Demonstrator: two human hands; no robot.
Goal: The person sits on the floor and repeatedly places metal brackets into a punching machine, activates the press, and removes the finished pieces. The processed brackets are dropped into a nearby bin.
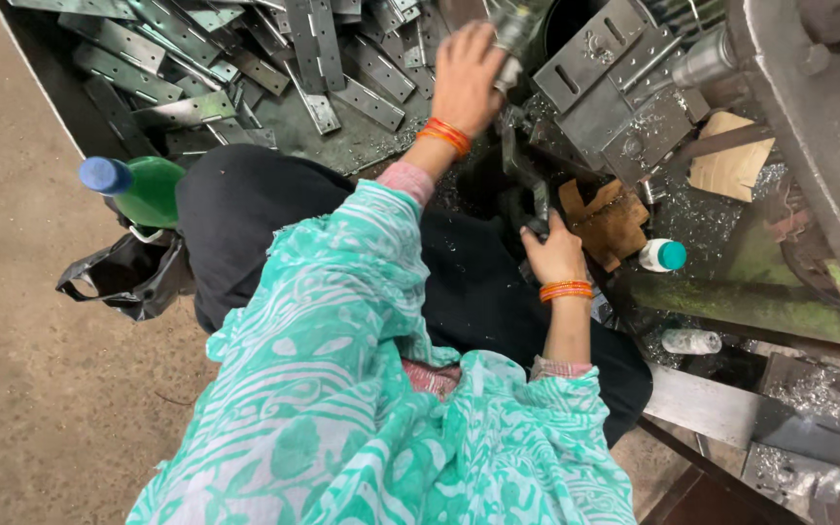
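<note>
Left hand (467, 78) stretched forward, fingers curled, right hand (554, 253) drawn close, closed grip

two hands (464, 78); three bottles (138, 187)

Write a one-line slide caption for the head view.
Left hand reaches over a pile of metal hinge plates; right hand grips a dark lever beside the machine.

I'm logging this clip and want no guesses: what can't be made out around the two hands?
- Head view: the thing in the left hand is blurred by motion and cut off by the top edge.
- Head view: the right hand has fingertips hidden behind the dark metal bar; grip unclear.
- Head view: the pile of metal plates runs past the top edge.
</note>
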